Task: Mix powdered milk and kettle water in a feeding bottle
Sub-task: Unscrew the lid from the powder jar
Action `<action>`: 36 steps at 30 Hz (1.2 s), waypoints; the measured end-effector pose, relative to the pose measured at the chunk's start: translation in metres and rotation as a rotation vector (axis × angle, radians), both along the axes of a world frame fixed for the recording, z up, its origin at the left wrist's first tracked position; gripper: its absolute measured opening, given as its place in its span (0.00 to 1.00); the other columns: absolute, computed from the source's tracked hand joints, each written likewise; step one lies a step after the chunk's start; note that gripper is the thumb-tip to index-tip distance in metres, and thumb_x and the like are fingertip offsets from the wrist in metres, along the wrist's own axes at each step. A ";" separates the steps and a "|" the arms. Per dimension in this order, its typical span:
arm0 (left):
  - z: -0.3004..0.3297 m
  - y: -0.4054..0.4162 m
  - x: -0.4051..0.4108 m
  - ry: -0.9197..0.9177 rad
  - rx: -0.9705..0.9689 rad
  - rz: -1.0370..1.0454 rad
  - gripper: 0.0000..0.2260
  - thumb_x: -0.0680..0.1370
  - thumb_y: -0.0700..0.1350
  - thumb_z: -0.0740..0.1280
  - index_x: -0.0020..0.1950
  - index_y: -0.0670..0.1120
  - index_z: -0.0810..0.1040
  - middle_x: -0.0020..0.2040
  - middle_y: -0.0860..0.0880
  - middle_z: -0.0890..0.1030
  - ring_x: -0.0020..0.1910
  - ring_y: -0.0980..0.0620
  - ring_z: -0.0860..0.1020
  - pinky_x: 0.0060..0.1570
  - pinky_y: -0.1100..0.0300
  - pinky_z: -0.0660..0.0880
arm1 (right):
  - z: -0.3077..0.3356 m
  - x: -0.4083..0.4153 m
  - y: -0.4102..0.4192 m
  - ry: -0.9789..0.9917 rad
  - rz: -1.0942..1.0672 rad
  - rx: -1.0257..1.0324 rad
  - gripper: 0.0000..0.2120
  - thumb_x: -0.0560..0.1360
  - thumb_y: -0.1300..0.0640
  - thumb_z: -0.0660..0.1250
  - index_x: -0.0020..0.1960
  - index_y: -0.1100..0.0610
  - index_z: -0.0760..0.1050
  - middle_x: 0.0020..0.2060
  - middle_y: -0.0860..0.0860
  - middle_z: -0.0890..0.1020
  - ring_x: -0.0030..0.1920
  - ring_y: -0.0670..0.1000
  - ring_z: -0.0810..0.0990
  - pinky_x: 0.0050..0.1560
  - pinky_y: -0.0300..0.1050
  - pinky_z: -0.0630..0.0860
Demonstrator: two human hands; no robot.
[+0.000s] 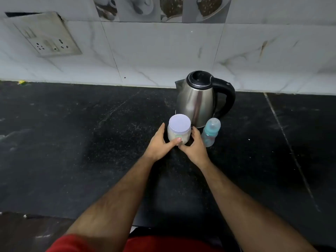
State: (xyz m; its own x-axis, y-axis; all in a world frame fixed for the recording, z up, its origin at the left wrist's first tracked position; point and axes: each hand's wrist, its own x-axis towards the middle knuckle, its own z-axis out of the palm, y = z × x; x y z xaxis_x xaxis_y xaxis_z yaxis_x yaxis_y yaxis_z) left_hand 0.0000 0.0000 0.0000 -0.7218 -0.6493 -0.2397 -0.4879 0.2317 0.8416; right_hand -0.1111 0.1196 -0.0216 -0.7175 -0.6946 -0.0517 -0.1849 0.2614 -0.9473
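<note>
A clear jar of pale milk powder (179,130) with a white lid stands on the black counter, just in front of a steel kettle (198,99) with a black handle and lid. My left hand (161,143) wraps the jar's left side, thumb across its front. My right hand (195,147) cups the jar's right side. To the right of the jar stands a blue-tinted feeding bottle (211,132) with its cap on, apart from my right hand.
The black stone counter (91,142) spreads wide to both sides. A tiled wall (163,51) rises right behind the kettle, with a socket plate (45,36) at the upper left. A counter seam (287,139) runs on the right.
</note>
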 end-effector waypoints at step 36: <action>0.055 0.003 0.052 0.153 0.267 -0.123 0.35 0.69 0.68 0.72 0.69 0.49 0.73 0.59 0.53 0.81 0.57 0.57 0.81 0.59 0.61 0.77 | 0.047 0.070 0.039 -0.264 0.083 -0.064 0.43 0.59 0.53 0.82 0.70 0.53 0.67 0.60 0.48 0.81 0.60 0.47 0.81 0.58 0.45 0.79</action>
State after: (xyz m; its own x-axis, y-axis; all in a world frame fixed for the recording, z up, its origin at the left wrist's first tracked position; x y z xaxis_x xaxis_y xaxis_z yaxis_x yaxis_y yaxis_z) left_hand 0.0524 0.0034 0.0546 -0.8317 -0.4838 -0.2724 -0.3331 0.0424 0.9419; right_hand -0.0406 0.1590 0.0257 -0.6256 -0.7582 -0.1836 0.0525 0.1939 -0.9796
